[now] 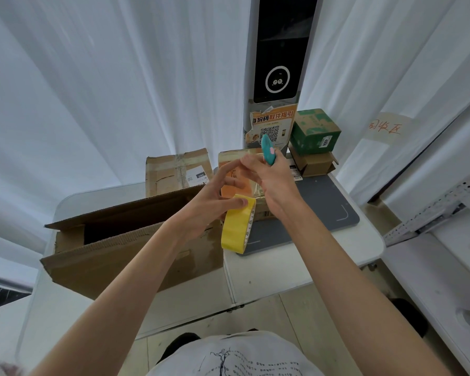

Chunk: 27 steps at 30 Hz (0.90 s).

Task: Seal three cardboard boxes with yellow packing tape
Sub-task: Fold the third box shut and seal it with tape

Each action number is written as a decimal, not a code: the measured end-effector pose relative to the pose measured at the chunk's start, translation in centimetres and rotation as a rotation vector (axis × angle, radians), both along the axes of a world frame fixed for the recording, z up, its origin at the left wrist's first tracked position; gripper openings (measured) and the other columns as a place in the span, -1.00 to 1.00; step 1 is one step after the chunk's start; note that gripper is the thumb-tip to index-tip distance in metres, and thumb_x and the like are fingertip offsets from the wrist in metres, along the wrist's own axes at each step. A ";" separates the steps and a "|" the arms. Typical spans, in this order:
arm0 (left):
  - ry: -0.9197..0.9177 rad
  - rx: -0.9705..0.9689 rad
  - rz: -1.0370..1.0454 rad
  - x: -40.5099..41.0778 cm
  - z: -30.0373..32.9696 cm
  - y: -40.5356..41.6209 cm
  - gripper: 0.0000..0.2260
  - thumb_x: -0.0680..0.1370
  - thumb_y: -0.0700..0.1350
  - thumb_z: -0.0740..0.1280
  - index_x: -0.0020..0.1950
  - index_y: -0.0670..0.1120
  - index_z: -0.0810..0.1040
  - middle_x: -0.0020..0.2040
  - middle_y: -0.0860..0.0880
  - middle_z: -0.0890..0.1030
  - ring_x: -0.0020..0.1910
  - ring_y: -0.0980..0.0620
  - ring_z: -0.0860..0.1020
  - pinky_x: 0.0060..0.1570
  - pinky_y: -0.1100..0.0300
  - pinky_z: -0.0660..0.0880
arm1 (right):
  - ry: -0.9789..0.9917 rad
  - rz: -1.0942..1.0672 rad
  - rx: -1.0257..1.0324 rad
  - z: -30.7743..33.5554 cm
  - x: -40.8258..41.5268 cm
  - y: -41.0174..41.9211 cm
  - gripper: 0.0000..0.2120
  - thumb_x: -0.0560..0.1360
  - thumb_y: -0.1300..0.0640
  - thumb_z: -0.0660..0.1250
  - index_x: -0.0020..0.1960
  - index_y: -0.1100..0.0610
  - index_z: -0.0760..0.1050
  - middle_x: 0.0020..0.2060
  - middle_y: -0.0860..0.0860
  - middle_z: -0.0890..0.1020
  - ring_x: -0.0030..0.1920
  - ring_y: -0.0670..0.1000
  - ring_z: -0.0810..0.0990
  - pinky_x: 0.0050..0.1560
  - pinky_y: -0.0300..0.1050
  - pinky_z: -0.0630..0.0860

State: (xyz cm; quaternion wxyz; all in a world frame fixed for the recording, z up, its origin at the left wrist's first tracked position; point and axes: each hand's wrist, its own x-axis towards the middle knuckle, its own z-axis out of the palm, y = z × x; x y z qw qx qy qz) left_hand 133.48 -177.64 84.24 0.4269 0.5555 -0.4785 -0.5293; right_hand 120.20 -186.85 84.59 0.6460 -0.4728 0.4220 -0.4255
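A roll of yellow packing tape [238,225] hangs in the air over the table, held by my left hand [215,195] with a finger across its top edge. My right hand [269,176] is raised just above it, fingers meeting those of the left hand, and grips a small teal cutter [268,150]. A large open cardboard box [125,245] with raised flaps sits below my left forearm. Behind it stands a taped brown box [178,172]. An orange-fronted box [238,183] stands behind my hands, partly hidden.
A green box [315,131] is stacked on a small brown box [314,165] at the back right. A grey scale pad [323,204] lies on the white table [272,270]. A kiosk pillar with a QR notice [273,128] rises behind. White curtains surround the table.
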 end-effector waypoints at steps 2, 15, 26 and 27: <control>0.009 0.001 -0.004 0.1 0.0 0.1 -0.35 0.57 -0.29 0.41 0.47 0.29 0.32 0.24 -0.08 0.50 0.04 -0.12 0.61 0.21 -0.29 0.50 | 0.043 -0.022 -0.011 -0.2 0.2 0.0 -0.69 0.49 0.17 0.52 0.09 -0.06 0.46 0.07 0.12 0.65 0.11 0.15 0.69 0.21 0.18 0.61; -0.011 -0.004 -0.002 0.1 -0.8 -0.2 -0.38 0.59 -0.30 0.38 0.45 0.30 0.34 0.25 -0.09 0.45 -0.05 -0.02 0.58 0.08 0.06 0.59 | 0.275 -0.045 -0.148 0.4 -1.1 -1.0 -0.75 0.52 0.00 0.43 0.11 0.02 0.42 -0.05 0.01 0.60 -0.04 0.00 0.65 -0.01 -0.15 0.55; -0.119 -0.030 0.036 1.8 -0.8 -2.0 -0.33 0.57 -0.20 0.43 0.44 0.40 0.23 0.23 0.00 0.46 0.00 -0.04 0.63 -0.07 0.17 0.61 | 0.364 0.240 -0.470 -0.6 -4.5 0.4 -0.75 0.71 0.18 0.18 0.36 0.20 0.41 -0.09 0.08 0.69 -0.24 -0.04 0.60 -0.10 -0.12 0.60; -0.122 -0.028 0.033 1.9 -0.7 -2.1 -0.31 0.55 -0.22 0.44 0.44 0.39 0.22 0.23 0.00 0.46 0.01 -0.07 0.63 -0.06 0.14 0.62 | 0.437 0.272 -0.531 -0.7 -4.3 0.4 -0.76 0.71 0.18 0.17 0.34 0.19 0.43 -0.10 0.05 0.67 -0.23 -0.08 0.60 -0.10 -0.19 0.57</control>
